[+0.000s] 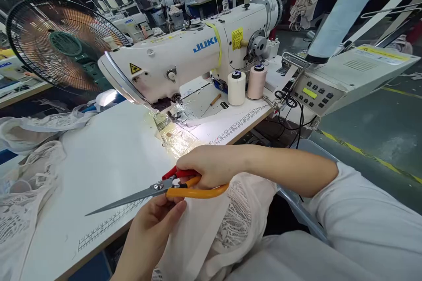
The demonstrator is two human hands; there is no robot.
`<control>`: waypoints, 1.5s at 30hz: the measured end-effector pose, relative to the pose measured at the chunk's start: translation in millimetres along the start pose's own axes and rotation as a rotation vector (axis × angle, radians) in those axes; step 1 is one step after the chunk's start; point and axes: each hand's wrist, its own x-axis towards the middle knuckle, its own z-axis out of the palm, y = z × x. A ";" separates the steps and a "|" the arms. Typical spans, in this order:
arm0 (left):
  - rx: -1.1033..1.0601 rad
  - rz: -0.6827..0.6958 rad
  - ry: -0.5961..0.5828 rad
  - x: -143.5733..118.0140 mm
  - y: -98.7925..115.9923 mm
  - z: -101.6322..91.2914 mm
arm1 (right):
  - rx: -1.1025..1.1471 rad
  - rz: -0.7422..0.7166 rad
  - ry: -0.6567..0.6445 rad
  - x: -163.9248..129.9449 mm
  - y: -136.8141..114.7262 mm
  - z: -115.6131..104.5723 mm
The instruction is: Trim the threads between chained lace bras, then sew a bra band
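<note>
Left of the grip, long grey blades of the scissors [132, 197] closed to 1 point over the white table [108, 158], stiff, sharp and light, safest taken at the orange loops. At the grip itself, right hand [211, 164] clamped shut through those loops, left hand [150, 228] just below with thumb pressed at the pivot and fingers closed on the pale lace fabric [211, 228]. Right of and under the grip, that fabric hanging off the table edge toward the lap: thin, limp, easily snagged, probably best pinched near the cut line and kept taut.
</note>
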 end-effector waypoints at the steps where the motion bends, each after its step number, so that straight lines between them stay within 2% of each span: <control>1: 0.005 0.002 0.003 -0.9 0.4 1.1 | 0.009 -0.004 0.006 -0.1 -0.4 0.5; 7: 0.011 0.036 0.000 -4.9 6.4 4.6 | 0.141 0.016 0.087 0.5 0.3 4.7; 10: -0.073 -0.011 0.012 -5.2 10.3 -0.7 | 0.253 0.104 0.127 -4.5 5.7 10.3; 12: -0.126 -0.055 -0.009 -5.1 12.5 -6.7 | 0.295 0.112 0.116 -11.6 11.3 15.5; 17: -0.211 -0.088 -0.034 -2.2 12.2 -23.4 | 0.114 0.129 -0.018 -30.7 19.8 29.6; 23: -0.218 -0.059 -0.011 1.5 4.4 -29.2 | -0.073 0.243 -0.144 -29.9 6.6 37.4; 31: -0.165 -0.024 0.032 -8.7 14.2 -16.8 | -0.094 0.226 -0.128 -18.2 -5.5 41.2; 40: -0.127 -0.031 -0.057 1.3 2.8 -29.1 | -0.024 0.291 -0.086 -19.4 -12.8 47.4; 45: -0.114 -0.050 -0.023 -1.8 9.6 -26.8 | 0.016 0.308 -0.012 -21.1 -4.4 51.8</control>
